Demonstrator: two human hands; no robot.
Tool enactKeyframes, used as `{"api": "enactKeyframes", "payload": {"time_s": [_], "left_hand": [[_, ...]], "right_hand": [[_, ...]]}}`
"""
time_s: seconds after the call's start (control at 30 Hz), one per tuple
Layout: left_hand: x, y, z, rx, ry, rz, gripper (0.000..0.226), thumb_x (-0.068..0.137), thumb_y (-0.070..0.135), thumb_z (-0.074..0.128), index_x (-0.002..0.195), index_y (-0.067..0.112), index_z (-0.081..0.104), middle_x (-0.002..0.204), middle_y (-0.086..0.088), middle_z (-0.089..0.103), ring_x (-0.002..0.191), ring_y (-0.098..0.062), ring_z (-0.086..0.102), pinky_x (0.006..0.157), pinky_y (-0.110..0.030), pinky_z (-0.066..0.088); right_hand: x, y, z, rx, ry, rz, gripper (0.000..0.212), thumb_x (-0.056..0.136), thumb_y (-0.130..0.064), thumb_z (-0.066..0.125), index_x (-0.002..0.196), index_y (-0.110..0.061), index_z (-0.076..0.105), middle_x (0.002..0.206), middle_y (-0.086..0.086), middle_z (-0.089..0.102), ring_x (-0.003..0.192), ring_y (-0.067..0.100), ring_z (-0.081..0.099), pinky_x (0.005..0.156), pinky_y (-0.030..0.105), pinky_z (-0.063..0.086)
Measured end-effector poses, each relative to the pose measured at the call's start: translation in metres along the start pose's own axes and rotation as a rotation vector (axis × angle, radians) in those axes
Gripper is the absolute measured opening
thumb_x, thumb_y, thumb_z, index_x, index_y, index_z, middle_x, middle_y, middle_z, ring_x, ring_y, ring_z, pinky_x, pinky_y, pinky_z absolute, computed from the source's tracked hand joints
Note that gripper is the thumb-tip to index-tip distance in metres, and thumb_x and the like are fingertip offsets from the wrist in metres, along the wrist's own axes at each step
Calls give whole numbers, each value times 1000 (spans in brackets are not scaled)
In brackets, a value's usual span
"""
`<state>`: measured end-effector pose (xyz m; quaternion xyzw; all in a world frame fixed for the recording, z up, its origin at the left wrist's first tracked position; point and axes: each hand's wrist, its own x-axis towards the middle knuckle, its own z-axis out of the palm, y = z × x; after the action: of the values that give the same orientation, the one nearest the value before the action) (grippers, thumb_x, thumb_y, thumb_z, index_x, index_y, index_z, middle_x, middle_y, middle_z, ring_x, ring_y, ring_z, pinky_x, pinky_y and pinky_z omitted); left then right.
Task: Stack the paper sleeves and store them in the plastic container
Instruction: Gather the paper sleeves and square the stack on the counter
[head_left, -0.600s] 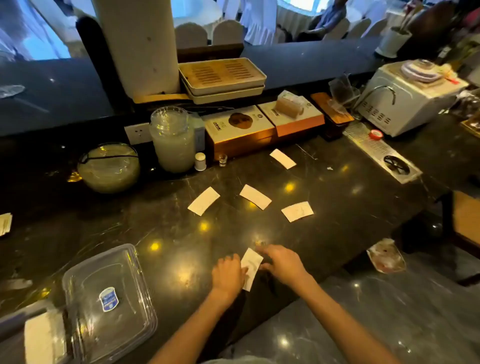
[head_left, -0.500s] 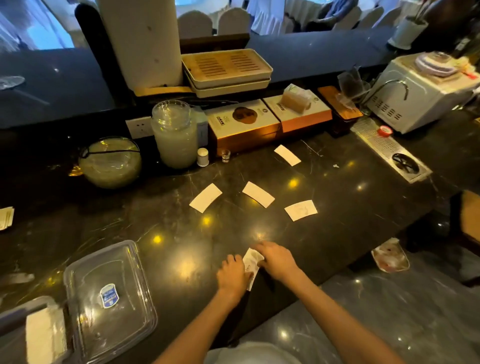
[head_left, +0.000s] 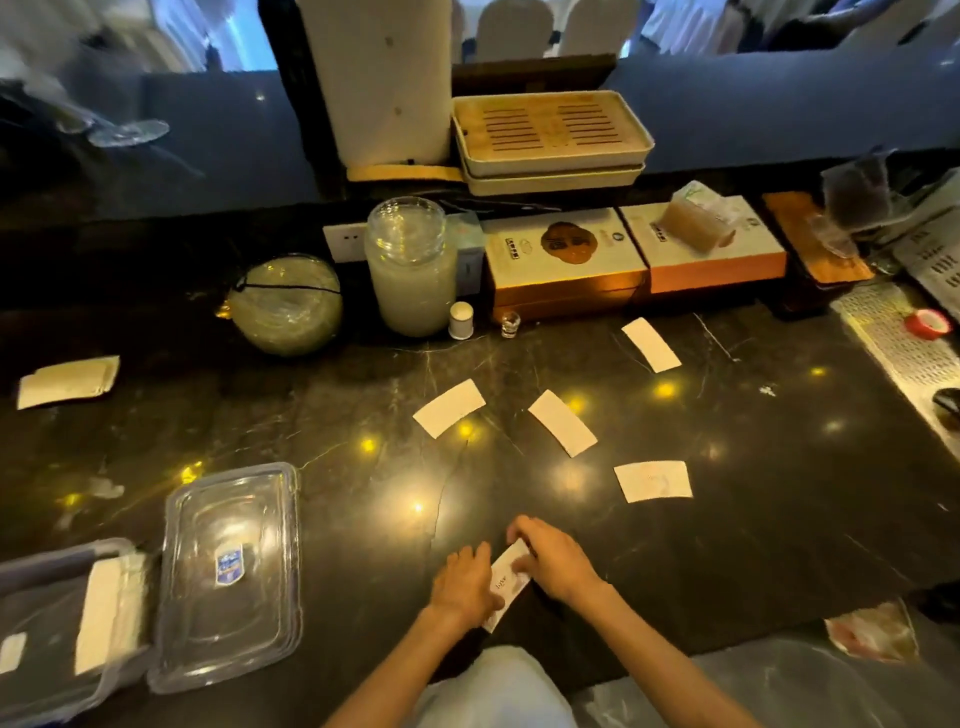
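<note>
On counter (head_left: 727, 545), both hands' fingers (head_left: 524, 535) curled, pinching paper sleeve (head_left: 506, 579)

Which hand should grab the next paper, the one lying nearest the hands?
Probably the right hand. That loose sleeve lies ahead on its side; the left hand would have to cross over.

Café bar: marble counter (head_left: 727, 519), tea tray (head_left: 550, 135).

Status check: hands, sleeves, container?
Both hands, left and right, on one sleeve. Four loose sleeves ahead. Container far left, lid off. Nothing blocking.
</note>
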<state>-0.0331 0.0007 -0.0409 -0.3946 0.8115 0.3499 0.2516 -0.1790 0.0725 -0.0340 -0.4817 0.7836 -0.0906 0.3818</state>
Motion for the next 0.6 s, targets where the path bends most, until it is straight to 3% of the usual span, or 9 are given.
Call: {"api": "enactKeyframes", "payload": {"time_s": [0.13,0.2,0.27,0.37,0.47,0.6], "left_hand": [[-2,9,-32,-480,-61,66,34,94,36,55,117,11,61,112,-11,67,98,-24,65,90,-44,54],[3,16,-53,-668,-97,86,35,99,35,48,124,11,58,109,-8,64,93,-20,62,82,-35,52],[13,20,-73,-905,-130,84,35,104,21,42,134,5,48,113,-13,59,92,-23,61,81,-35,51],[30,16,-105,-1208,-63,81,36,104,8,39,139,12,37,114,-23,58,89,-30,64,82,-45,54],[44,-2,-133,-1371,145,12,47,101,5,39,139,32,33,103,-22,61,82,-32,64,70,-41,59],[54,-46,-155,-1734,287,-68,43,97,6,41,136,24,40,91,-22,61,65,-26,61,57,-37,54]], "right_hand": [[22,-5,-44,99,-101,-182,16,82,-18,66,91,-29,58,93,-7,64,85,12,61,78,34,53],[41,-14,-69,91,-130,-266,20,84,-16,64,86,-34,56,89,-13,63,80,2,59,74,25,52],[63,-26,-93,60,-133,-350,21,85,-15,63,86,-35,57,88,-14,62,78,0,57,72,20,48],[104,-46,-125,102,-85,-418,18,90,-13,61,103,-25,67,106,-6,66,96,6,60,82,17,47],[149,-70,-146,127,33,-383,25,94,-15,60,117,-21,65,117,-1,66,107,12,62,92,25,51],[200,-94,-140,-171,-46,-348,37,91,-16,66,127,-19,59,133,3,59,124,22,55,103,34,46]]}}
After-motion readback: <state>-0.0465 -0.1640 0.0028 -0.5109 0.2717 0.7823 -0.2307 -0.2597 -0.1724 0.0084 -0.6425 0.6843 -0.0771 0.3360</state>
